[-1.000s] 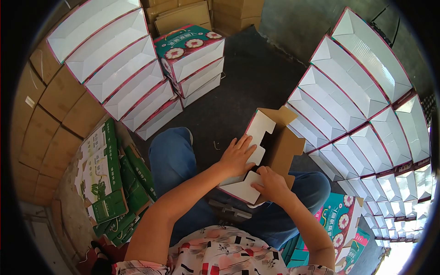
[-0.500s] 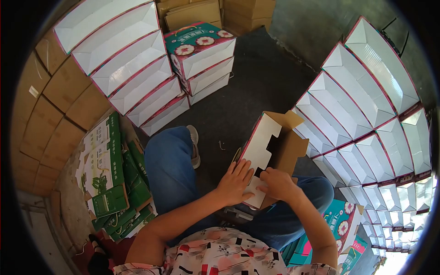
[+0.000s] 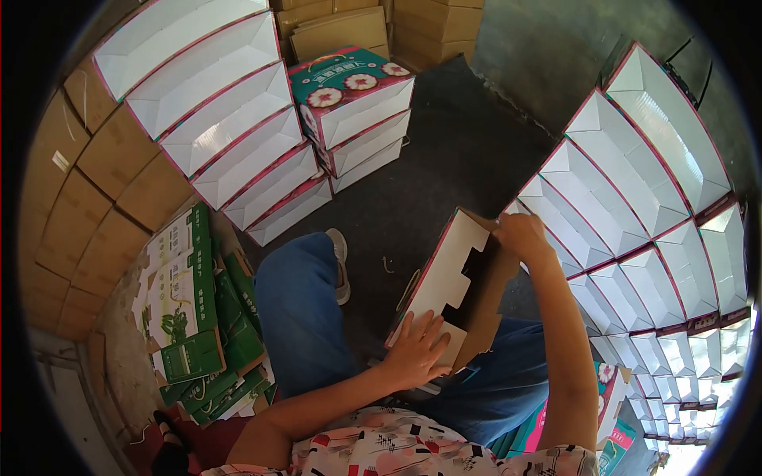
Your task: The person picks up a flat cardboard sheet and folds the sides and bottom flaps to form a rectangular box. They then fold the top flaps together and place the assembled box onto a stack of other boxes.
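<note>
A part-folded carton [image 3: 446, 266] stands between my knees, one white side towards me and brown cardboard inside. Notches and tabs run along the upper edge of that white side. My left hand [image 3: 414, 349] lies on the near end of the white panel, fingers spread flat. At the far end, my right hand [image 3: 521, 236] has its fingers closed over a brown flap at the corner of the carton. The fingertips there are partly hidden behind the hand.
White-sided boxes [image 3: 627, 206] are stacked high on the right, more [image 3: 230, 127] at the upper left. A teal printed box [image 3: 349, 75] tops a short stack. Flattened green cartons [image 3: 190, 317] lie left; brown cartons [image 3: 119, 166] line the wall. Teal sheets [image 3: 611, 397] lie by my right side.
My right hand has moved from the near end of the carton to the flap at its far corner, which is now bent inward. My left hand stays on the white panel.
</note>
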`<state>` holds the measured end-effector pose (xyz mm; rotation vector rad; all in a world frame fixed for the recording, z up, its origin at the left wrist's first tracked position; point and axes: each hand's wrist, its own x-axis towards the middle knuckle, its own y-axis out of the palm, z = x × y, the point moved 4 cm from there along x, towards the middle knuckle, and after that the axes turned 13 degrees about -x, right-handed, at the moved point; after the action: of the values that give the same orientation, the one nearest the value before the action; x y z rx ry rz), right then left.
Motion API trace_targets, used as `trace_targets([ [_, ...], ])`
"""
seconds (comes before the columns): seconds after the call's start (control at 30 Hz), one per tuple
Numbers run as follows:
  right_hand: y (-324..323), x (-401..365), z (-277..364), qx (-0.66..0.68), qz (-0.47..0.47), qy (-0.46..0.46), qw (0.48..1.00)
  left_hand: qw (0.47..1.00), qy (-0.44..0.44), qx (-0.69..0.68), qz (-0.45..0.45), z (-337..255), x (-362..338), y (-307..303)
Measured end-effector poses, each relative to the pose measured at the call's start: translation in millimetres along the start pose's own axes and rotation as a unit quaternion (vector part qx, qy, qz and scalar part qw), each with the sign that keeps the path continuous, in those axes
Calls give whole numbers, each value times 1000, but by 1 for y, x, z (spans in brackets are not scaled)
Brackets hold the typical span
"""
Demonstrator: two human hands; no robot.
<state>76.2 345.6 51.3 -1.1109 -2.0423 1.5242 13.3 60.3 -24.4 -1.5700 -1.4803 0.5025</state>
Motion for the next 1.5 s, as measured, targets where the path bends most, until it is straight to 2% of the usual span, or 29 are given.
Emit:
trace_targets([
  [0.03, 4, 1, 4, 7, 39, -33, 999, 999, -10, -33, 1, -4, 0, -5],
  [0.13, -6, -15, 23, 15, 117, -89, 989, 998, -50, -12, 21, -12, 7, -5],
  [0.27, 10, -16, 21, 25, 160, -92, 982, 997, -73, 10, 32, -29, 19, 5],
  [0.47, 12, -24, 9, 55, 168, -80, 981, 996, -70, 47, 18, -37, 20, 26],
  [0.57, 24, -24, 5, 57, 120, -80, 988, 997, -66, 49, 9, -36, 17, 23],
  [0.63, 30, -31, -3, 57, 132, -68, 987, 995, -85, 50, 26, -24, 11, 13],
  [0.77, 32, -47, -8, 93, 195, -66, 974, 996, -89, -3, -2, 18, 1, -25],
  [0.87, 9, -58, 1, 160, 299, -26, 940, 993, -117, -22, -18, 49, 0, -43],
  [0.97, 37, -43, -16, 268, 280, -2, 922, 986, -127, -70, -78, 54, 9, -49],
  [1.07, 45, -39, -33, 496, 196, 19, 846, 976, -165, -96, -110, 57, 20, -49],
  [1.1, 50, -41, -37, 567, 194, 45, 799, 967, -187, -117, -130, 59, 22, -49],
  [1.17, 54, -42, -34, 537, 196, 39, 820, 945, -230, -158, -170, 64, 27, -45],
  [1.23, 52, -47, -29, 505, 187, 58, 841, 940, -248, -130, -194, 67, 31, -41],
  [1.27, 51, -46, -26, 456, 162, 43, 874, 937, -256, -117, -205, 69, 32, -39],
  [1.37, 46, -47, -19, 312, 71, 4, 948, 938, -197, -127, -254, 68, 36, -38],
  [1.43, 39, -52, -10, 230, -12, -14, 973, 961, -167, -14, -222, 66, 36, -32],
  [1.5, 26, -58, 2, 219, -32, -40, 974, 970, -143, 46, -193, 61, 38, -33],
])
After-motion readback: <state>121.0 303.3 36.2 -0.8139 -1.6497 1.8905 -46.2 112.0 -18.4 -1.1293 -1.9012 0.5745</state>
